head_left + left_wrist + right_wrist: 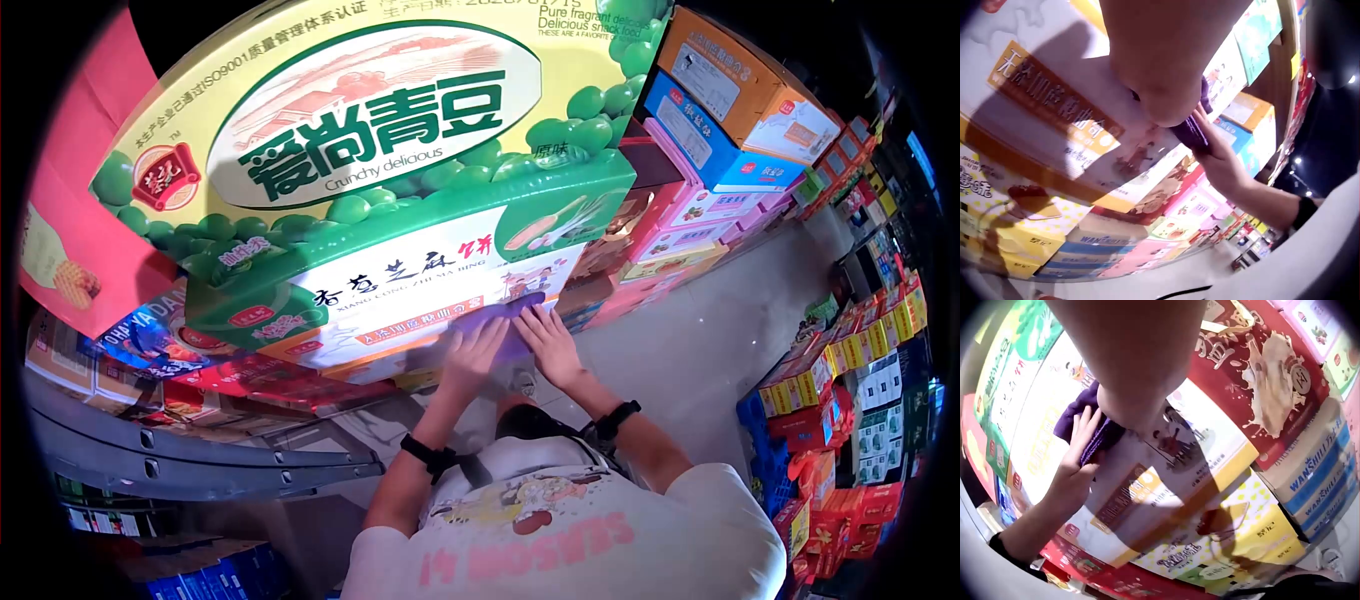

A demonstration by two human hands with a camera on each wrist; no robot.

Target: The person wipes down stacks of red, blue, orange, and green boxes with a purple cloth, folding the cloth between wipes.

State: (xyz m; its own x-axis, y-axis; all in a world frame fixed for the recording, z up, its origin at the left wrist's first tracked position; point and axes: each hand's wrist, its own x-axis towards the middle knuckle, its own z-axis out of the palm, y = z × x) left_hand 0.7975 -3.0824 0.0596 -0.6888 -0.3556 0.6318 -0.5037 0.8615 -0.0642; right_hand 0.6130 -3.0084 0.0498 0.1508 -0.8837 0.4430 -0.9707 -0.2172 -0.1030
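Nearest to me, I'm seeing both hands pressing flat against a stack of cartons. The left hand (470, 350) is lying with its fingers straight and close together on the purple cloth (512, 318). The right hand (548, 345) is pressing just beside it, fingers straight and slightly spread, gripping nothing. The cloth is sitting against the front face of the white carton (400, 285), by its lower right corner. The green pea carton (380, 130) is resting on top of that. Farther off, stacked boxes (740, 100) are lining the aisle floor (700, 330).
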